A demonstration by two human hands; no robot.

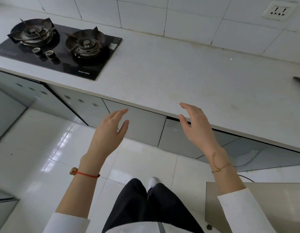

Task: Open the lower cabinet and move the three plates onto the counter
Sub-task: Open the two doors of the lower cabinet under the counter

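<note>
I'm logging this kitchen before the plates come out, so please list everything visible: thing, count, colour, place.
Counter: one, white, across the middle.
Gas hob: one, black, two burners, set into the counter at left.
Hob knobs: two, dark with metal rims, at the hob's front.
Wall socket: one, white, on the tiled wall, top right.
Lower cabinet doors: several, grey, under the counter, shut.
Plates: none visible.
Left hand: open, empty, red cord bracelet on the wrist.
Right hand: open, empty, gold chain bracelet on the wrist.
</note>
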